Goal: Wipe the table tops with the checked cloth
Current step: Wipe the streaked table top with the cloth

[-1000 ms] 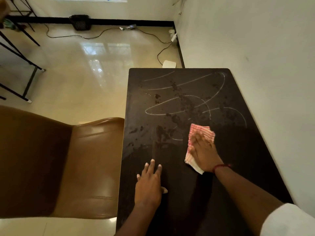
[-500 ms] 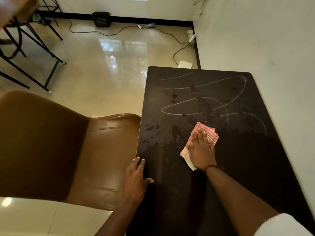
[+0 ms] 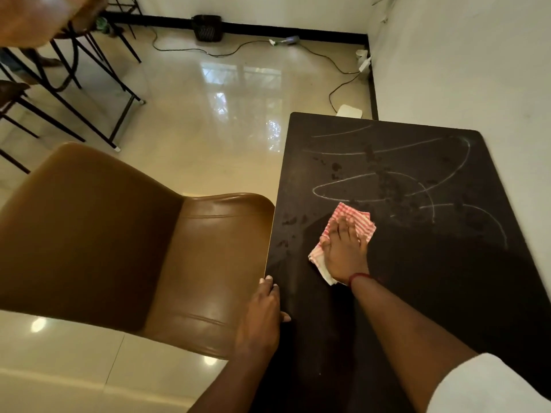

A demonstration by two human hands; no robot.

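Note:
A dark table top point(image 3: 432, 278) fills the right half of the view, marked with white chalk loops point(image 3: 387, 177) and dark smudges on its far half. The red-and-white checked cloth point(image 3: 354, 222) lies folded on the table's middle left. My right hand point(image 3: 346, 251) presses flat on the cloth, palm down, fingers spread. My left hand point(image 3: 262, 320) rests on the table's near left edge, fingers together over the rim, holding nothing.
A brown leather chair point(image 3: 134, 248) stands tight against the table's left edge. A white wall point(image 3: 477, 70) runs along the table's right side. Black-legged stools point(image 3: 74, 84) stand at far left. Cables point(image 3: 334, 93) and a black basket point(image 3: 207, 28) lie on the glossy floor.
My right hand has slid the cloth leftward across the table. My left hand moved from flat on the table top to its left edge. The view has swung left.

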